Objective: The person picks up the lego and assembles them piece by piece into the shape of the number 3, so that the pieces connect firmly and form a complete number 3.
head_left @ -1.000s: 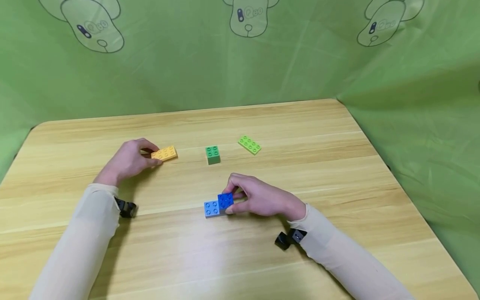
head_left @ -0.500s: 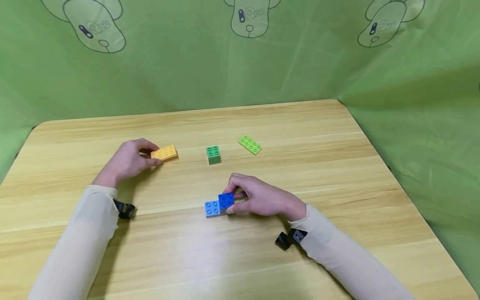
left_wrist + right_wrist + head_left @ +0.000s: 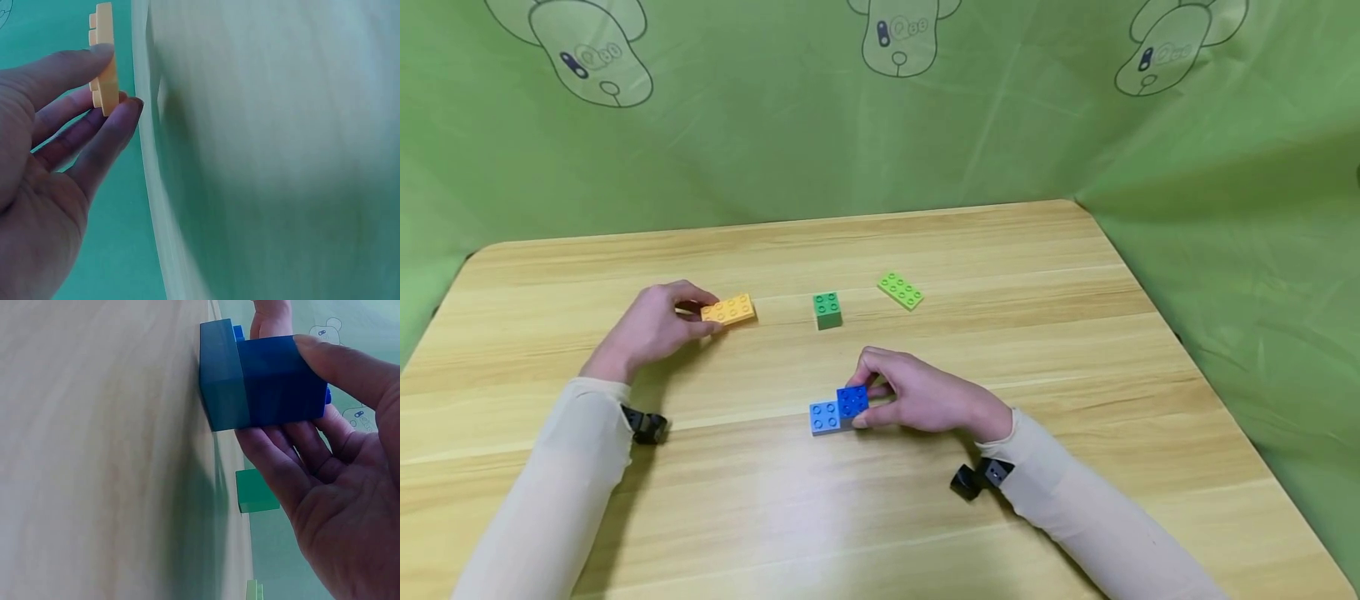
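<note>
Light-blue brick (image 3: 824,418) hides — partly — beneath dark-blue brick (image 3: 852,401).

The bricks are borne by a pale wood-grained bench (image 3: 737,517), its far corners rounded and its near middle brightened by glare. On it are set a green brick (image 3: 827,311), a flat lime plate (image 3: 900,292) turned aslant to the right of it, and, nearer the front, a light blue brick (image 3: 824,417).
</note>
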The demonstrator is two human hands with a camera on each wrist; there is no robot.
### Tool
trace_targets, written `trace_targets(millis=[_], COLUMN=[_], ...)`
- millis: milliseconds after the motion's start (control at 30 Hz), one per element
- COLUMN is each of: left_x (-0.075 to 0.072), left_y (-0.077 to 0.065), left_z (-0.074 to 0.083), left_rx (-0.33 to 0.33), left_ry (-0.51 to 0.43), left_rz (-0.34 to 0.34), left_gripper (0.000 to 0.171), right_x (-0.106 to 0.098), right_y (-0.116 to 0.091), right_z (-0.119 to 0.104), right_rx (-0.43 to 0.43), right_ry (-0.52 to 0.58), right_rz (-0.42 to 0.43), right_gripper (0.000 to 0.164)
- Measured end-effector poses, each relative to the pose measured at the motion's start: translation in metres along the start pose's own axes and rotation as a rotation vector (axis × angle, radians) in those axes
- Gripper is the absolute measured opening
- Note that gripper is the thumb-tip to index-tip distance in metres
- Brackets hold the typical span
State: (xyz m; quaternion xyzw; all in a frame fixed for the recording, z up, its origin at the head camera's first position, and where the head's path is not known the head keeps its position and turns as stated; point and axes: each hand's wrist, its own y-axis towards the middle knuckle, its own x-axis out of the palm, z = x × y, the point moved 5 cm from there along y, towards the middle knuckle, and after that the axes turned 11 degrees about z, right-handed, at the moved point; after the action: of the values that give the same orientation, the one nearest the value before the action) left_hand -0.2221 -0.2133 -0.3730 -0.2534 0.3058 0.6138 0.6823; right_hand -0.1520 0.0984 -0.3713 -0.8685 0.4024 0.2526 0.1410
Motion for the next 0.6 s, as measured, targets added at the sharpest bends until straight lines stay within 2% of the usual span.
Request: trace_targets(millis=[433,600], left_x=[-0.004,-0.005], left_y=[-0.013,-0.019], left_z=[0.008,0.012], left_rx=[0.017,0.002], left_ry=[-0.099,-0.141], left_rz=[0.043,0.039], left_gripper=[0.036,0.037], right_x=[0.0,-0.001], right_y=[0.001,0.001], right_z=[-0.002,-0.002], right_rx=[0.026,0.023], right_ry=[0.01,0.021], right_rz=[-0.004,-0.008], right_gripper=[0.029,0.029])
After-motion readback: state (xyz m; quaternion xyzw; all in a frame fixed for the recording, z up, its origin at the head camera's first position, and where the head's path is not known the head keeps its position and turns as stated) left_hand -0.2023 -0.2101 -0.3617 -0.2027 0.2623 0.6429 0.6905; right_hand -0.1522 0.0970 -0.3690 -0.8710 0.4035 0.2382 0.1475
